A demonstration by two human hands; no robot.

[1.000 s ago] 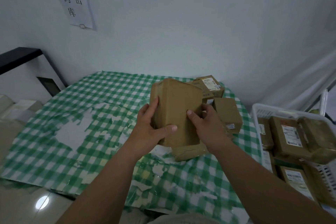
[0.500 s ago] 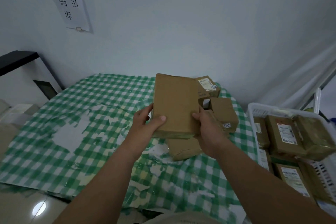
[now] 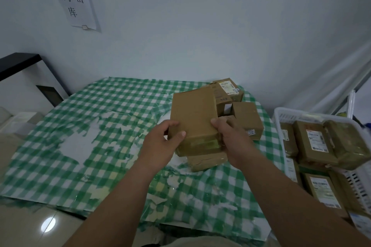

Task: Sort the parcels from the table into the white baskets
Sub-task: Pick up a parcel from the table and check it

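Both hands, left grip (image 3: 163,142) and right grip (image 3: 230,136), clasp one brown parcel (image 3: 193,118) above the counter (image 3: 100,126); several lie beyond, while the white basket (image 3: 281,114) rightward holds many.

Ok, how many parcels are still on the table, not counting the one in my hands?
4 show: labelled box at the back, box beside it, box on the right, flat parcel under the held parcel, which may hide more.
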